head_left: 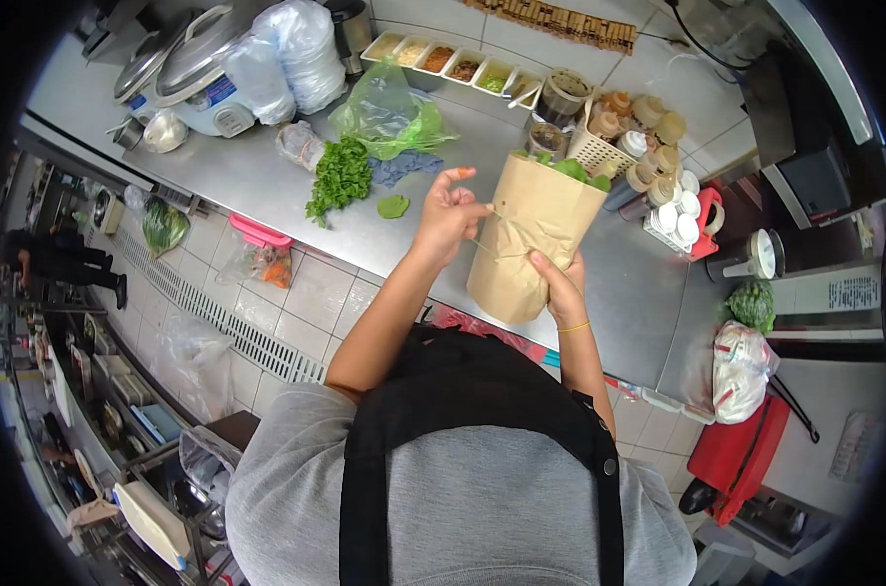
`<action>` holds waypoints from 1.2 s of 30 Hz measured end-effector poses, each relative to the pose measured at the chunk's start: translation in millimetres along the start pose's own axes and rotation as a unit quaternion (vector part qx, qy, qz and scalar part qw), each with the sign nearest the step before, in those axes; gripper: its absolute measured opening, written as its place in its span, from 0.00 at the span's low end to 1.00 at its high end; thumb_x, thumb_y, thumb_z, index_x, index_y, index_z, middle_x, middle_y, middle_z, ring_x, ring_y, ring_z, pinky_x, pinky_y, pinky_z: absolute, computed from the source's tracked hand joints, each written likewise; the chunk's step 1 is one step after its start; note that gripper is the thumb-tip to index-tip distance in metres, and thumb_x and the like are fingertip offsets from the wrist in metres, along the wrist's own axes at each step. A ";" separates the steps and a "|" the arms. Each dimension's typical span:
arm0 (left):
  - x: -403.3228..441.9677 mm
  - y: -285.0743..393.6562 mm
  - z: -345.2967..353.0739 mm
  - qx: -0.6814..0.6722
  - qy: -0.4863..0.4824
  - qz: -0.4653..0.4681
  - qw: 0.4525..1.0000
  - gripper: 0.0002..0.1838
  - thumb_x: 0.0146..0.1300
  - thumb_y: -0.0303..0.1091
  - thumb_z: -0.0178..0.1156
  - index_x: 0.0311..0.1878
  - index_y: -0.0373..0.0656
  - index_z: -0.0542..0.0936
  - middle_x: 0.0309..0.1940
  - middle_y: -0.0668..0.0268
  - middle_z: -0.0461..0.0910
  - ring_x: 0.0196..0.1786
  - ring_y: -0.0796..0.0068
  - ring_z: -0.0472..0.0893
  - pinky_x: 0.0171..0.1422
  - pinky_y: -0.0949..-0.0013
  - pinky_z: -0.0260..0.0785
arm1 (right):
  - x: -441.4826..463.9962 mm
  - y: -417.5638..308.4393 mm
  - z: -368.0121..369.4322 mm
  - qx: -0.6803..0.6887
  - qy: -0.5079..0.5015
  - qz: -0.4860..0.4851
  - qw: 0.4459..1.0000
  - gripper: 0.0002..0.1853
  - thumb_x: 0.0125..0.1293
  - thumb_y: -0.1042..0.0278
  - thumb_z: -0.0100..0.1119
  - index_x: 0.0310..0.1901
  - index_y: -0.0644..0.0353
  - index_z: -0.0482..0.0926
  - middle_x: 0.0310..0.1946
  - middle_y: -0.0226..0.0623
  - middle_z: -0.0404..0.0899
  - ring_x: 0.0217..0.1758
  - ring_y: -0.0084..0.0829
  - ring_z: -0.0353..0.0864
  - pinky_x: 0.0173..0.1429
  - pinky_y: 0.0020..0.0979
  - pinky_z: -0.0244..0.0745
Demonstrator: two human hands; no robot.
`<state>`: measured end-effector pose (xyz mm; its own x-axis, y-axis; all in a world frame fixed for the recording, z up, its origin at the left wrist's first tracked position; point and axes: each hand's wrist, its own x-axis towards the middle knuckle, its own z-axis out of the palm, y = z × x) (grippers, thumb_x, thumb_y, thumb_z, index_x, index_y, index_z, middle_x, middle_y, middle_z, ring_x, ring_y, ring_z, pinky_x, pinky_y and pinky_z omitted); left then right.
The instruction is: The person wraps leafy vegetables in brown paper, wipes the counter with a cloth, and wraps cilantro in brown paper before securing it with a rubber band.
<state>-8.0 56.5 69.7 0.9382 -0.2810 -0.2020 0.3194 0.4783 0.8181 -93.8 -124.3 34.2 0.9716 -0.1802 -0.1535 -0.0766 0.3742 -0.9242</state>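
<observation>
A brown paper wrap (538, 200) with green leaves (570, 170) showing at its top is held up over the steel counter. My right hand (562, 285) grips its lower right side, thumb across the front. Creases gather around the wrap's middle, where a thin rubber band appears to run. My left hand (448, 217) is at the wrap's left edge, thumb and a finger pinching what looks like that band. An orange covering or mark shows on one raised fingertip. Left of the hands lie a bunch of curly green herbs (340, 179) and a loose leaf (393, 206).
A green plastic bag (389, 112) and blue cloth (404, 168) lie on the steel counter (238, 181). Behind stand a row of ingredient tubs (453, 64) and rice cookers (204, 59). Squeeze bottles (648, 112) fill the right. Another person (57, 259) stands far left.
</observation>
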 end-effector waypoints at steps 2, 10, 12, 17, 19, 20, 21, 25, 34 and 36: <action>-8.3 -6.6 -9.5 0.018 0.008 0.008 1.000 0.30 0.48 0.14 0.62 0.55 0.43 0.64 0.24 0.76 0.63 0.20 0.89 0.62 0.17 0.80 0.51 | -0.3 -4.1 4.6 0.019 0.017 -0.060 0.998 0.33 0.51 0.76 0.69 0.57 0.66 0.63 0.50 0.41 0.75 0.52 0.30 0.76 0.56 0.31 0.73; -60.3 -48.2 -5.8 0.484 0.106 0.347 0.796 0.30 0.47 0.13 0.56 0.57 0.37 0.65 0.36 0.59 0.70 0.35 0.67 0.74 0.38 0.66 0.68 | 5.8 -21.9 28.6 0.056 0.104 -0.227 0.967 0.27 0.60 0.71 0.63 0.60 0.67 0.65 0.54 0.40 0.73 0.55 0.32 0.74 0.60 0.32 0.69; -52.3 -55.7 -18.9 0.491 0.112 0.321 0.802 0.32 0.47 0.16 0.59 0.59 0.37 0.64 0.43 0.56 0.70 0.44 0.63 0.73 0.45 0.64 0.68 | 2.8 -34.0 34.2 0.094 0.104 -0.214 0.967 0.26 0.63 0.68 0.60 0.60 0.67 0.65 0.55 0.41 0.72 0.56 0.33 0.74 0.60 0.33 0.69; -20.2 6.9 -13.6 0.130 0.161 0.146 0.967 0.30 0.56 0.26 0.64 0.61 0.47 0.64 0.40 0.65 0.73 0.37 0.76 0.74 0.37 0.74 0.69 | -8.1 -39.8 40.8 0.111 0.075 -0.227 0.965 0.27 0.65 0.64 0.58 0.61 0.68 0.63 0.57 0.43 0.70 0.58 0.35 0.72 0.61 0.35 0.69; -19.9 32.1 0.8 0.023 0.135 0.126 0.983 0.28 0.59 0.28 0.63 0.61 0.49 0.64 0.40 0.67 0.73 0.35 0.77 0.74 0.34 0.76 0.68 | -11.4 -29.6 39.5 0.102 0.056 -0.221 0.968 0.28 0.65 0.63 0.57 0.62 0.68 0.62 0.58 0.44 0.70 0.59 0.36 0.72 0.62 0.36 0.68; -16.7 39.2 4.2 -0.082 0.106 0.104 0.986 0.26 0.61 0.30 0.62 0.61 0.50 0.64 0.39 0.68 0.74 0.33 0.79 0.74 0.31 0.78 0.67 | -12.2 -25.5 40.8 0.094 0.038 -0.215 0.971 0.28 0.65 0.63 0.57 0.62 0.68 0.62 0.59 0.44 0.69 0.60 0.36 0.71 0.63 0.36 0.68; -7.7 41.7 3.7 -0.079 0.114 0.064 0.988 0.22 0.64 0.33 0.60 0.59 0.50 0.64 0.37 0.68 0.73 0.28 0.81 0.73 0.25 0.80 0.62 | -12.3 -23.3 47.0 0.114 0.050 -0.221 0.967 0.29 0.66 0.62 0.56 0.63 0.68 0.61 0.59 0.44 0.68 0.61 0.36 0.70 0.63 0.37 0.67; 19.8 -3.3 -6.5 -0.060 0.156 0.102 0.981 0.21 0.64 0.35 0.59 0.57 0.48 0.64 0.34 0.69 0.73 0.24 0.84 0.71 0.23 0.81 0.59 | -15.1 -29.4 56.1 0.127 0.040 -0.235 0.963 0.29 0.66 0.61 0.56 0.63 0.68 0.60 0.60 0.44 0.68 0.61 0.37 0.70 0.64 0.37 0.66; 38.8 2.8 26.5 -0.035 0.018 0.176 0.984 0.26 0.59 0.32 0.66 0.56 0.48 0.63 0.25 0.73 0.69 0.21 0.89 0.65 0.20 0.80 0.54 | -45.7 -44.7 54.8 0.149 0.001 -0.213 0.965 0.33 0.66 0.58 0.55 0.66 0.65 0.56 0.63 0.44 0.64 0.64 0.39 0.67 0.66 0.40 0.64; 33.7 28.8 39.7 -0.108 -0.051 0.021 0.993 0.25 0.61 0.34 0.64 0.58 0.47 0.64 0.23 0.75 0.66 0.17 0.89 0.60 0.18 0.81 0.48 | -46.2 -37.6 49.4 0.119 -0.002 -0.211 0.970 0.33 0.67 0.57 0.54 0.66 0.65 0.56 0.63 0.44 0.64 0.65 0.39 0.66 0.67 0.40 0.63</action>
<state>27.5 27.8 107.9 0.9366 -0.3341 -0.1054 0.3111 0.6550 0.6886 -124.8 -85.2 93.4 0.9062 -0.3595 0.2225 0.3812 0.4671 -0.7978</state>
